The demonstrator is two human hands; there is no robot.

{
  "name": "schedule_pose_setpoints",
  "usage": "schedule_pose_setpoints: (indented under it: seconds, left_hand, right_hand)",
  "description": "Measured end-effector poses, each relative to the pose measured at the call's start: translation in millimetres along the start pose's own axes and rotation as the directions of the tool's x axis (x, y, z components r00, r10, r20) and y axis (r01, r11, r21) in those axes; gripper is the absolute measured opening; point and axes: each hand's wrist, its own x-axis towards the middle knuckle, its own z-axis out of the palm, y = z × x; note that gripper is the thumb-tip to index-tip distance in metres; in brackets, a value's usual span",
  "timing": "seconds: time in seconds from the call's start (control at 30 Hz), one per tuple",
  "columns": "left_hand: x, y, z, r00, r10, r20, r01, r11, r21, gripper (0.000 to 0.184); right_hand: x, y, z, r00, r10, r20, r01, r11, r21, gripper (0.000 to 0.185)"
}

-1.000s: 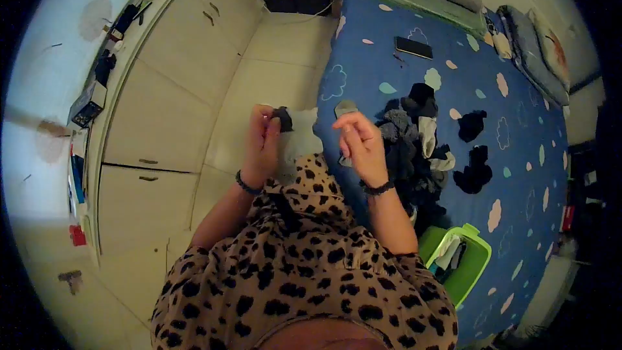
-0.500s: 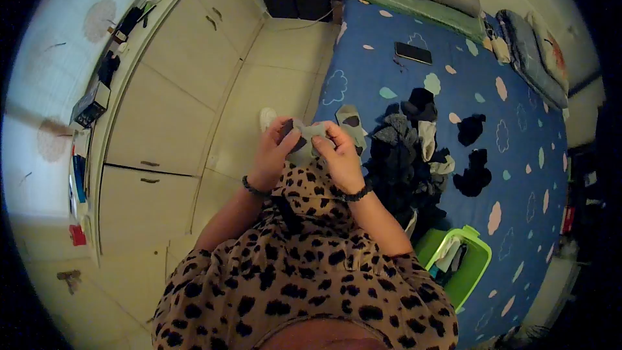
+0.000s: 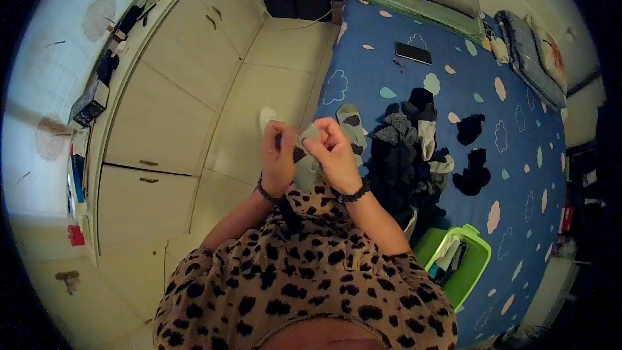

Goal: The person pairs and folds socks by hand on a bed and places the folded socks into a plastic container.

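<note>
A grey sock with dark patches (image 3: 307,172) hangs between my two hands, in front of my body. My right hand (image 3: 335,159) pinches its upper edge between thumb and fingers. On the other side my left hand (image 3: 278,162) is closed, slightly blurred, with a dark bit of fabric showing between its fingers. A similar grey sock with dark patches (image 3: 350,131) lies flat on the bed's edge, just beyond my right hand. To the right of that hand is a heap of dark socks (image 3: 393,155), with a few pale ones among them.
The bed has a blue patterned sheet (image 3: 518,220). On it are two small dark bundles (image 3: 471,129), a phone (image 3: 413,53) and a green basket (image 3: 476,266) with folded items inside. Pale cabinets (image 3: 162,97) line the left, and a white shoe (image 3: 267,116) shows on the tiled floor.
The sock now hangs lower and longer between my hands. My left hand has turned more upright, its fingers moving at the sock's top. My right hand has shifted slightly left.
</note>
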Motion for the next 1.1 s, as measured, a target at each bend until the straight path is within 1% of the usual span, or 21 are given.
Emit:
schedule_pose_setpoints:
  seconds: [0.03,0.1,0.17,0.23,0.27,0.3,0.33,0.37,0.4,0.43,0.5,0.53,0.6,0.67,0.73,0.8,0.83,0.9,0.97,1.07,1.1]
  left_hand:
    - [1,-2,-1,1.000,-0.001,0.000,0.001,1.000,0.000,0.005]
    - [3,-8,-3,0.988,-0.139,-0.062,0.122,0.967,-0.224,0.010]
    - [4,-11,-4,0.987,-0.150,-0.064,0.128,0.954,-0.270,0.009]
    - [3,-7,-7,0.985,-0.162,-0.064,0.134,0.940,-0.315,0.010]
    - [2,8,-7,0.991,-0.128,0.029,0.131,0.984,-0.119,0.015]
    - [2,15,-8,0.985,-0.112,0.129,0.103,0.992,0.079,0.022]
    - [3,9,-14,0.985,-0.117,0.129,0.107,0.991,0.080,0.022]
    - [4,-2,-22,0.922,-0.227,0.312,0.204,0.973,0.104,0.028]
    - [4,-6,-26,0.814,-0.324,0.482,0.290,0.946,0.145,0.035]
    - [0,-7,-27,0.813,-0.325,0.483,0.292,0.945,0.146,0.035]
    - [-11,-3,-28,0.776,-0.366,0.514,0.371,0.923,0.097,0.034]
    - [-16,-5,-28,0.775,-0.371,0.512,0.377,0.921,0.097,0.034]
    - [-25,-10,-28,0.765,-0.482,0.428,0.592,0.787,-0.174,0.032]
    - [-26,-12,-29,0.783,-0.505,0.364,0.593,0.782,-0.191,0.026]
    - [-31,-29,-33,0.795,-0.527,0.301,0.593,0.778,-0.206,0.021]
    - [-42,-83,-46,0.833,-0.497,0.244,0.483,0.867,0.120,0.017]
    - [-49,-93,-51,0.832,-0.500,0.238,0.486,0.866,0.121,0.017]
    - [-73,-111,-59,0.795,-0.544,0.268,0.449,0.825,0.342,0.021]
    - [-84,-125,-63,0.869,-0.424,0.255,0.399,0.905,0.143,0.020]
    - [-81,-121,-72,0.930,-0.363,0.057,0.336,0.903,0.269,0.020]
    - [-80,-120,-73,0.943,-0.326,0.061,0.288,0.895,0.342,0.020]
  right_hand:
    - [-1,-3,3,0.999,-0.015,-0.036,0.016,1.000,0.024,0.029]
    - [-1,-3,4,0.996,-0.037,-0.080,0.039,0.999,0.031,0.023]
    - [0,-5,4,0.991,-0.057,-0.121,0.062,0.997,0.037,0.018]
    - [2,-11,1,0.992,0.124,0.040,-0.119,0.988,-0.096,0.011]
    - [4,-6,-4,0.991,0.128,0.034,-0.124,0.988,-0.092,0.011]
    - [7,3,-12,0.999,0.052,0.008,-0.050,0.982,-0.180,0.010]
    - [11,7,-16,1.000,-0.025,-0.005,0.022,0.962,-0.271,0.009]
    - [12,3,-13,1.000,-0.015,-0.005,0.014,0.963,-0.270,0.009]
    - [11,-6,-7,0.994,-0.111,-0.021,0.101,0.953,-0.286,0.009]
    - [14,-11,-5,0.976,-0.213,-0.035,0.192,0.933,-0.305,0.009]
    - [21,-11,-8,0.969,-0.248,0.000,0.230,0.899,-0.373,0.009]
    - [24,-15,-8,0.966,-0.258,0.003,0.238,0.888,-0.394,0.009]
    - [33,-17,-10,0.964,-0.264,0.018,0.248,0.878,-0.410,0.009]
    - [43,-14,-13,0.979,-0.185,0.086,0.202,0.818,-0.539,0.008]
    - [60,13,-16,0.980,-0.179,0.091,0.199,0.817,-0.541,0.009]
    - [70,52,-23,0.981,-0.171,0.092,0.194,0.817,-0.543,0.010]
    - [73,72,-28,0.987,-0.138,0.084,0.161,0.795,-0.585,0.011]
    - [77,96,-35,0.993,-0.097,0.066,0.117,0.771,-0.626,0.012]
    - [78,105,-38,0.993,-0.113,0.035,0.110,0.770,-0.629,0.012]
    - [80,102,-32,0.994,-0.108,0.025,0.100,0.780,-0.617,0.012]
    - [81,104,-31,0.994,-0.104,0.027,0.099,0.783,-0.615,0.012]
